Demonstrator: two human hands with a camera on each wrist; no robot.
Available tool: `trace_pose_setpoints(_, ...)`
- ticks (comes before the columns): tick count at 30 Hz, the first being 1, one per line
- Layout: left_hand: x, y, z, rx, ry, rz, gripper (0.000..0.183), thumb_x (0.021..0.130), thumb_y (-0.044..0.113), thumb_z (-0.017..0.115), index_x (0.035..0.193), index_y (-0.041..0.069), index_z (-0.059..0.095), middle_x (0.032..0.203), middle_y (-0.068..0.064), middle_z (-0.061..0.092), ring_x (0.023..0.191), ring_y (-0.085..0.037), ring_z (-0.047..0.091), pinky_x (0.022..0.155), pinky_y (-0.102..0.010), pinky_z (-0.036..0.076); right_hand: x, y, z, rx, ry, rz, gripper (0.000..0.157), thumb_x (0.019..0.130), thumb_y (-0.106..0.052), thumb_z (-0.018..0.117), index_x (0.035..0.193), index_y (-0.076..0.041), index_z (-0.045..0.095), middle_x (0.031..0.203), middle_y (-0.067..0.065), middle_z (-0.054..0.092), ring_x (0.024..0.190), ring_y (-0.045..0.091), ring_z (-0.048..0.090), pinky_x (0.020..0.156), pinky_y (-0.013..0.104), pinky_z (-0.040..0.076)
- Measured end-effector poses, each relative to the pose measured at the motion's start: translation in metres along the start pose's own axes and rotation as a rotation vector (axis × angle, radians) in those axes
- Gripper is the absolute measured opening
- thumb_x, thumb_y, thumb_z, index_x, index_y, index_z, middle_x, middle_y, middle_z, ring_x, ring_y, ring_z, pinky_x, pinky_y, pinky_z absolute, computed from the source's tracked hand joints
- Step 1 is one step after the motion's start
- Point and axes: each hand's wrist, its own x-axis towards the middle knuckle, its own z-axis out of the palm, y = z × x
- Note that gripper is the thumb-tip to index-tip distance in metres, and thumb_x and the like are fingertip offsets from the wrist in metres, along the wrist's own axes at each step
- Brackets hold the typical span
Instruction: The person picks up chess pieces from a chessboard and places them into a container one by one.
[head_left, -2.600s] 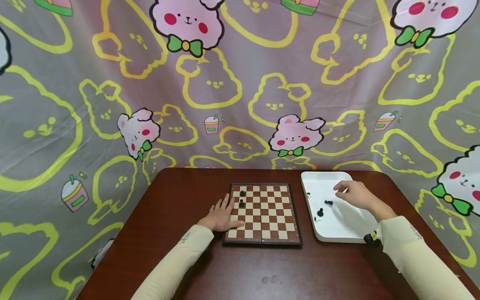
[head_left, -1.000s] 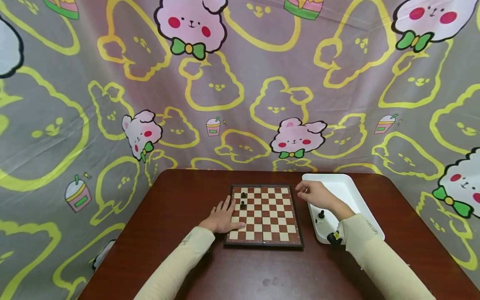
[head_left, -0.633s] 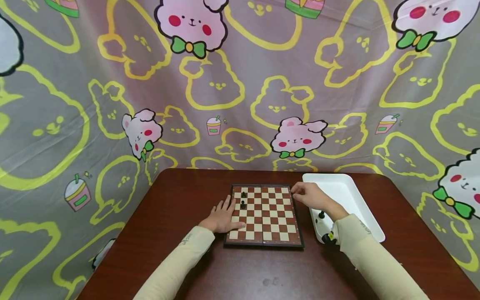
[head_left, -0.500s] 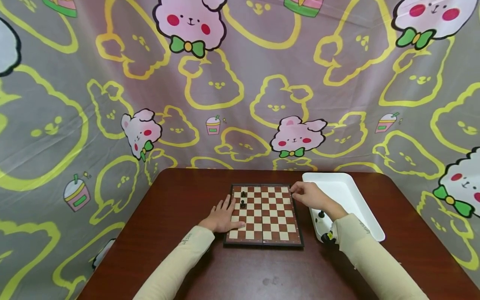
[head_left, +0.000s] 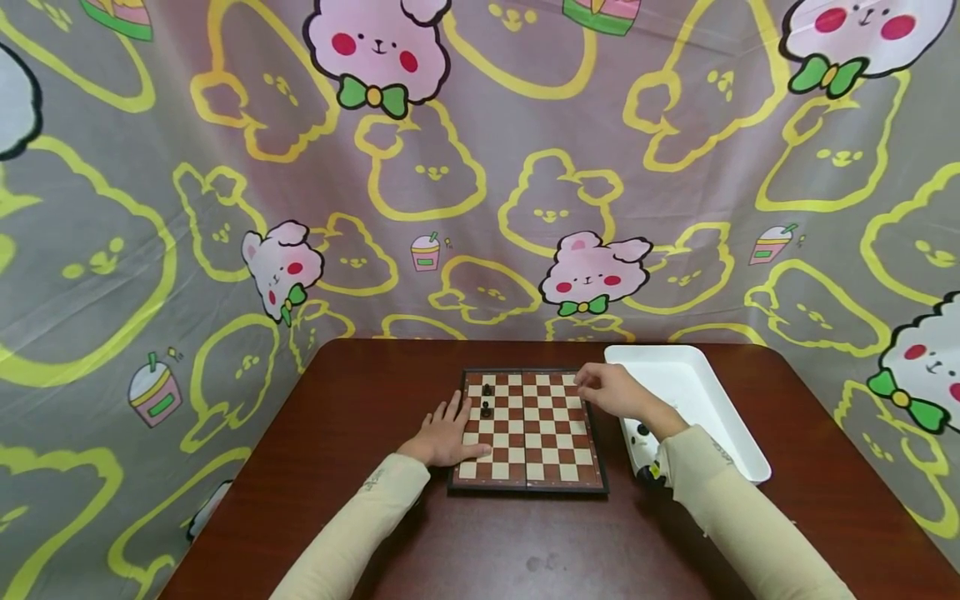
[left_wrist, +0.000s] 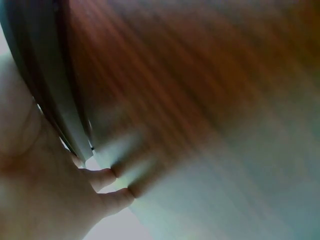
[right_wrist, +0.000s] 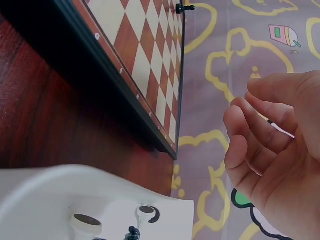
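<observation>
My left hand [head_left: 442, 442] lies spread on the left edge of a folding chessboard [head_left: 555, 473]; the left wrist view shows its fingers [left_wrist: 117, 200] beside the board's dark side. Just over the board's far right corner, my right hand [head_left: 615, 390] has its fingers curled in a pinch. A sliver of a white chess piece with a dark end [right_wrist: 282, 128] shows between those fingers; the rest is hidden. Two black chess pieces stand on the board's left half: one farther back [head_left: 487, 390] and one nearer [head_left: 486, 409].
Right of the board stands a white tray [head_left: 738, 425], partly under my right forearm. Inside it are a black piece [head_left: 642, 430] and white pieces with dark bases [right_wrist: 85, 223]. A printed curtain [head_left: 480, 167] rises behind the brown table [head_left: 360, 400].
From over the tray, my right hand has moved left to the far right corner of the board. My left hand has stayed on the board's left edge, and both black pieces stand as before.
</observation>
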Motion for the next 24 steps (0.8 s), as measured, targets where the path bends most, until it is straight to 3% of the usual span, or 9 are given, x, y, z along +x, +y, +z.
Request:
trace_pose_setpoints(10, -0.001, 0.003, -0.003, 0.008, 0.010, -0.003, 0.098, 0.086, 0.070, 0.045, 0.154, 0.013, 0.005, 0.157, -0.013, -0.004, 0.140, -0.040, 0.012, 0.108, -0.058, 0.017, 0.003, -0.008, -0.005, 0.003, -0.004, 0.015, 0.014, 0.092, -0.011, 0.061, 0.104, -0.006, 0.064, 0.091, 0.003, 0.063, 0.082, 0.018, 0.058, 0.069, 0.037, 0.049)
trace_pose_setpoints(24, 0.000, 0.002, -0.003, 0.002, -0.005, -0.001, 0.098, 0.086, 0.071, 0.044, 0.154, 0.014, 0.005, 0.157, -0.012, -0.005, 0.141, -0.039, 0.010, 0.108, -0.057, 0.017, 0.010, -0.024, -0.003, 0.029, -0.017, -0.037, 0.014, 0.092, -0.012, 0.059, 0.104, -0.006, 0.065, 0.090, 0.003, 0.063, 0.070, 0.015, 0.057, 0.060, 0.033, 0.047)
